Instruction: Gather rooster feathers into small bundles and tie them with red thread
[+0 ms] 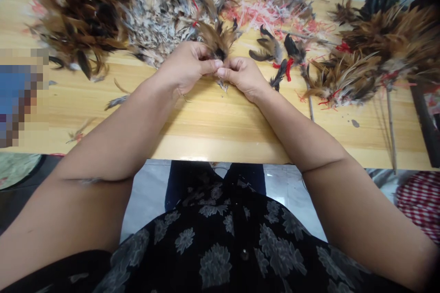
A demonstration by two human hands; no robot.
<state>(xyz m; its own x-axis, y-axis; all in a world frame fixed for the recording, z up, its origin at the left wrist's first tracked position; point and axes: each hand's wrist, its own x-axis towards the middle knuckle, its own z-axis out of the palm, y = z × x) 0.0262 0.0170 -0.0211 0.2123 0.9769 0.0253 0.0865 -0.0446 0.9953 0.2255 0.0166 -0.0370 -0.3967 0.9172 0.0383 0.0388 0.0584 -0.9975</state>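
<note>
Between my two hands is a small bunch of brown feathers (220,42), its tips pointing away from me and its pale quill ends showing below my thumbs. My left hand (187,64) grips the bunch from the left, thumb and fingers closed. Pressed close against it, my right hand (244,75) pinches at the base of the same bunch; whether it also holds a tie there I cannot make out. Just beyond my left hand lies a pile of grey and white feathers (161,23). Dark feathers tied with red strips (289,65) lie right of my right hand.
A large heap of brown feathers (82,13) covers the table's far left. Pink and white shredded strips (257,11) lie at the back. Feather dusters on thin sticks (391,128) lie at the right, beside a dark-edged tray (424,123). Loose feathers (117,101) lie near my left forearm.
</note>
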